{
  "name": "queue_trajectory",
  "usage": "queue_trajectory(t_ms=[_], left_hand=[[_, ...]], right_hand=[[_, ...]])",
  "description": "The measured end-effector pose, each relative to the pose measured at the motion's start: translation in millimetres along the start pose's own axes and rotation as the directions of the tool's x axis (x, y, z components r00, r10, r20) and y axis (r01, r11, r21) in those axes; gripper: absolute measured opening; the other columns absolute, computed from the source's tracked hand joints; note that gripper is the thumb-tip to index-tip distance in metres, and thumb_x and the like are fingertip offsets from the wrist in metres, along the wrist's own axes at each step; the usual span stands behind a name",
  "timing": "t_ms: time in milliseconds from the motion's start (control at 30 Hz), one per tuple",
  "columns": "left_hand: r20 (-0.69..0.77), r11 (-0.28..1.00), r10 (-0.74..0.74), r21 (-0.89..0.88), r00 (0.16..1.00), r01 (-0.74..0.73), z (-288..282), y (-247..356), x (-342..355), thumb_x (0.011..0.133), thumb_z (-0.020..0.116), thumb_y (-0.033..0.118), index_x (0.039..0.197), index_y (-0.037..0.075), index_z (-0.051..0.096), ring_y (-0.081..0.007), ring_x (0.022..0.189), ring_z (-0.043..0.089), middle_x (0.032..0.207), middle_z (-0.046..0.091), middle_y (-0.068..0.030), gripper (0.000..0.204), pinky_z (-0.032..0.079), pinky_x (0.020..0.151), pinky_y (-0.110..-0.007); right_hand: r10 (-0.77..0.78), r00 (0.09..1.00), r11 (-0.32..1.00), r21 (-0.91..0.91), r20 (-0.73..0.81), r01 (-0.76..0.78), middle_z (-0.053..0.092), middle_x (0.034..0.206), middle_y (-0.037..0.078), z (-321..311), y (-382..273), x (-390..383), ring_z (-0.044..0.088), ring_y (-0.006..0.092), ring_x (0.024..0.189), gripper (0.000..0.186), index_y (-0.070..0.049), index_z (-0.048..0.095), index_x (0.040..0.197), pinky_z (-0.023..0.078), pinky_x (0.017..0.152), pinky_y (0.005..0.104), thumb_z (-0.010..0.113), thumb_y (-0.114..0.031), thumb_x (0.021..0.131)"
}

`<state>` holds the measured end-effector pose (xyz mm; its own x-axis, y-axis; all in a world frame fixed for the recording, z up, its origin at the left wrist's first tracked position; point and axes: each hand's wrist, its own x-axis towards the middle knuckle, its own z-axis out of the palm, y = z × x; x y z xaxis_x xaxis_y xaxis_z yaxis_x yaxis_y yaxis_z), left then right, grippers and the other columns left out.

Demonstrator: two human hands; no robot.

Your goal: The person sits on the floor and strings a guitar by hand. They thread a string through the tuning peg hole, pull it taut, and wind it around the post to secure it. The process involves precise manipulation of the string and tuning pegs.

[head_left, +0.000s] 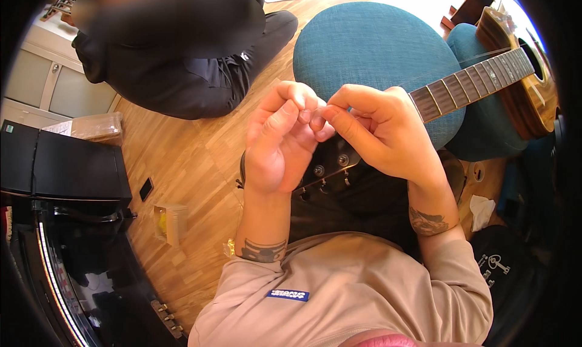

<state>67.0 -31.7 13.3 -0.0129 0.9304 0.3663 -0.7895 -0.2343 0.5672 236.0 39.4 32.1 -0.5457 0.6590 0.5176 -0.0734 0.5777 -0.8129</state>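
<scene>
Both hands are raised above the guitar's headstock (pixel 332 165), fingertips almost touching. My left hand (pixel 282 138) is closed, thumb and fingers pinched together. Opposite it, my right hand (pixel 379 125) pinches with thumb and forefinger. A very thin guitar string (pixel 485 57) runs from near the right hand toward the soundhole; between the fingertips it is barely visible. The guitar's fretted neck (pixel 473 83) slants up to the right over a round teal stool (pixel 376 50), and its wooden body (pixel 536 113) rests at the far right. Tuning pegs show below my hands; my right hand hides part of the neck.
A person in dark clothes (pixel 176 74) sits on the wooden floor at upper left. A black piano (pixel 97 268) stands at left. A phone (pixel 146 189), an open clear package (pixel 170 222) and a crumpled white tissue (pixel 482 212) lie on the floor.
</scene>
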Motion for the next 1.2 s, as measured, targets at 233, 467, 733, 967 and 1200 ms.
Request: queue_trajectory(t_ms=[233, 467, 733, 967, 1200], left_hand=[[0.039, 0.839, 0.098, 0.534, 0.994, -0.104, -1, -6, -1, 0.112, 0.064, 0.013, 0.114, 0.003, 0.063, -0.0119, 0.09, 0.056, 0.108, 0.06, -0.0041, 0.01, 0.049, 0.082, -0.028], [0.142, 0.643, 0.239, 0.718, 0.961, -0.266, 2, -9, 5, 0.105, 0.074, 0.002, 0.109, 0.003, 0.068, -0.0075, 0.087, 0.054, 0.105, 0.057, -0.0014, 0.008, 0.045, 0.076, -0.024], [0.201, 0.418, 0.357, 0.839, 0.912, -0.349, -2, -15, 4, 0.104, 0.075, 0.004, 0.108, 0.003, 0.07, -0.0091, 0.088, 0.058, 0.105, 0.061, -0.0033, 0.006, 0.047, 0.075, -0.024], [0.214, 0.453, 0.284, 0.829, 0.934, -0.328, -2, -16, 5, 0.106, 0.069, -0.001, 0.114, 0.0, 0.066, -0.0101, 0.092, 0.062, 0.111, 0.061, -0.0059, 0.008, 0.055, 0.082, -0.025], [-0.095, 0.648, 0.281, 0.753, 0.955, -0.116, 24, -19, -8, 0.102, 0.074, -0.006, 0.113, -0.005, 0.072, -0.0123, 0.097, 0.073, 0.109, 0.075, -0.0082, 0.012, 0.059, 0.086, -0.026]], right_hand=[[0.035, 0.997, 0.992, -0.127, 0.065, -0.027, 0.058, 0.057, 0.008, -16, -9, 3, 0.055, 0.0209, 0.046, 0.008, -0.006, 0.073, 0.095, 0.039, 0.047, 0.0327, 0.073, -0.013, 0.1], [-0.004, 0.995, 0.996, 0.085, 0.095, -0.004, 0.051, 0.058, 0.003, -25, -6, 2, 0.045, 0.0093, 0.048, 0.011, -0.002, 0.073, 0.099, 0.035, 0.049, 0.0298, 0.073, -0.013, 0.099], [0.115, 0.987, 0.984, 0.12, 0.116, -0.129, 0.058, 0.072, -0.001, -24, -9, 0, 0.047, 0.0022, 0.062, 0.008, 0.003, 0.069, 0.098, 0.036, 0.054, 0.0236, 0.066, -0.004, 0.099], [0.123, 0.992, 0.98, 0.155, 0.042, -0.128, 0.063, 0.068, 0.001, -20, -3, -1, 0.05, 0.0016, 0.052, 0.007, 0.002, 0.071, 0.095, 0.036, 0.048, 0.0252, 0.07, -0.005, 0.093], [0.083, 0.984, 0.994, 0.078, -0.159, -0.072, 0.07, 0.074, 0.0, -12, -4, -1, 0.049, 0.0009, 0.049, 0.006, -0.002, 0.072, 0.09, 0.035, 0.046, 0.0239, 0.077, -0.006, 0.091]])
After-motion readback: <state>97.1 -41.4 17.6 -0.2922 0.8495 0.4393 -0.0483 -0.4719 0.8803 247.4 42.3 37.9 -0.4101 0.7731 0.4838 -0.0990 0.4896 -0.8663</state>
